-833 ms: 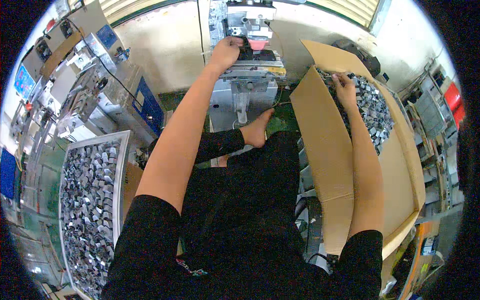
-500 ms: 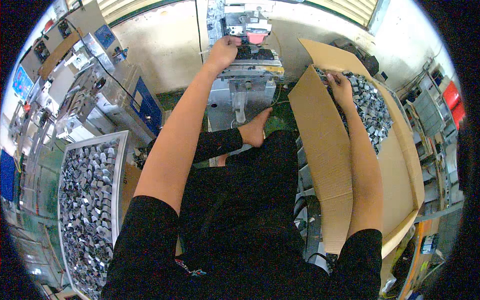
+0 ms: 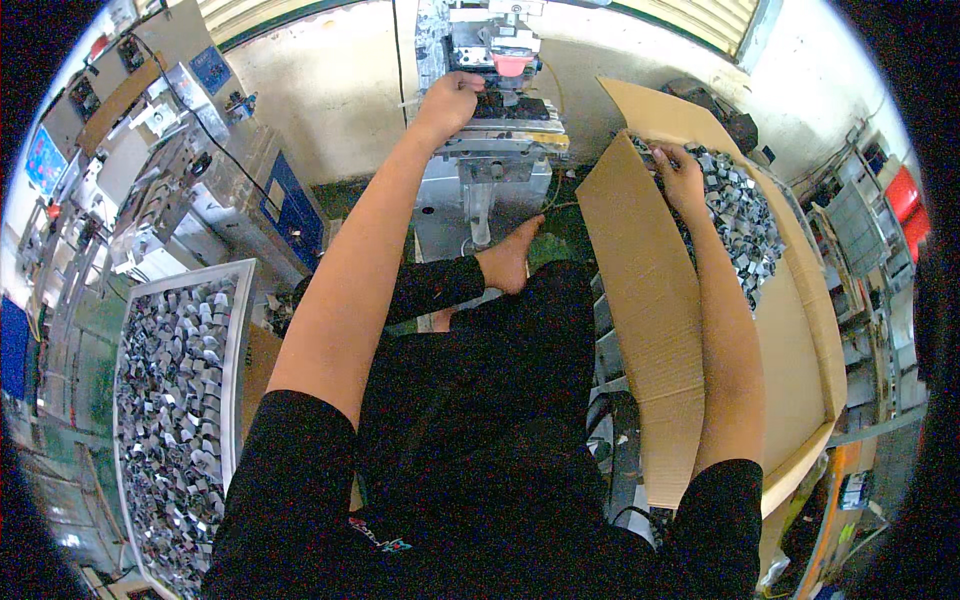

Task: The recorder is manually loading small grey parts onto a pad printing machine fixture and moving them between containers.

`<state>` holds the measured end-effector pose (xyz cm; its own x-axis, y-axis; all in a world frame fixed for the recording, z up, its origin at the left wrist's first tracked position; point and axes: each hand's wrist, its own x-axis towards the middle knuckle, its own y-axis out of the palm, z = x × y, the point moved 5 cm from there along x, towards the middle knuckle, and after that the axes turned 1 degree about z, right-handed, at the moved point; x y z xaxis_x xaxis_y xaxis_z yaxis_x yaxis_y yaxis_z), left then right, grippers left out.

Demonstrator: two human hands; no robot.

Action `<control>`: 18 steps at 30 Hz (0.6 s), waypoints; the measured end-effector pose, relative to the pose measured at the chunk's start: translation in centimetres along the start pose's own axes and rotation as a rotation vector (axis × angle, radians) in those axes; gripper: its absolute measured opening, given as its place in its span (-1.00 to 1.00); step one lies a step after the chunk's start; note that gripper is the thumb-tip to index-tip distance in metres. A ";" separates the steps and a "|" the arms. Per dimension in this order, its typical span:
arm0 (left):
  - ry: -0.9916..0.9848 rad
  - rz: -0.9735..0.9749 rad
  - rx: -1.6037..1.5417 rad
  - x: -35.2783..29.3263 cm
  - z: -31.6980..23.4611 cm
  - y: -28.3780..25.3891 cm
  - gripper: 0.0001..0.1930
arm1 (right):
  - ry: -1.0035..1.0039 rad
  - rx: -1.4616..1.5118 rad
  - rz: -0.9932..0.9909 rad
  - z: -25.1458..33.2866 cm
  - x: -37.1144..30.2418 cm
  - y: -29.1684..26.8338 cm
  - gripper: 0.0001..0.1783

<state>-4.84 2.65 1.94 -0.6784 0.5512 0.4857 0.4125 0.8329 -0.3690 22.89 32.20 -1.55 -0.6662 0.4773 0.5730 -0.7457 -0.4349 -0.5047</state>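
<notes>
My left hand [image 3: 452, 98] reaches far forward to the bed of a small grey press-like machine [image 3: 492, 110] with a red part on its head; the fingers are curled at the machine's left side, and whether they hold a part is hidden. My right hand [image 3: 678, 170] is down in a large cardboard box [image 3: 650, 300] on my right, resting on a heap of small shiny metal pieces [image 3: 740, 215], fingers bent among them. What it grips I cannot make out.
A white tray [image 3: 235, 330] full of several similar metal pieces lies at my lower left. Grey machines and control boxes [image 3: 190, 170] crowd the left side. My crossed legs and a bare foot [image 3: 510, 255] fill the middle. Shelves stand at the right.
The view has shifted slightly downward. My left hand stays at the machine bed and my right hand stays in the box, moving a little among the metal pieces.
</notes>
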 end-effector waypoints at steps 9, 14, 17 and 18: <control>0.026 0.116 0.073 0.7 0.7 0.6 -0.64 | -0.044 -0.171 -0.006 0.7 0.2 0.0 -0.72; -0.015 0.179 0.077 -0.1 0.1 0.5 -0.67 | -0.014 -0.232 0.016 2.2 0.0 0.5 -0.70; 0.055 0.132 0.117 -0.6 -1.1 0.1 -0.56 | -0.059 -0.111 0.012 4.1 0.9 1.1 -0.74; 0.036 0.227 0.153 -1.1 -2.9 1.4 -0.52 | -0.110 -0.017 -0.020 4.5 0.6 0.2 -0.76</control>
<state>-1.78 3.29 3.15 -0.5560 0.7264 0.4041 0.4526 0.6723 -0.5858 22.36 29.02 1.59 -0.6466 0.3990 0.6501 -0.7598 -0.4123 -0.5027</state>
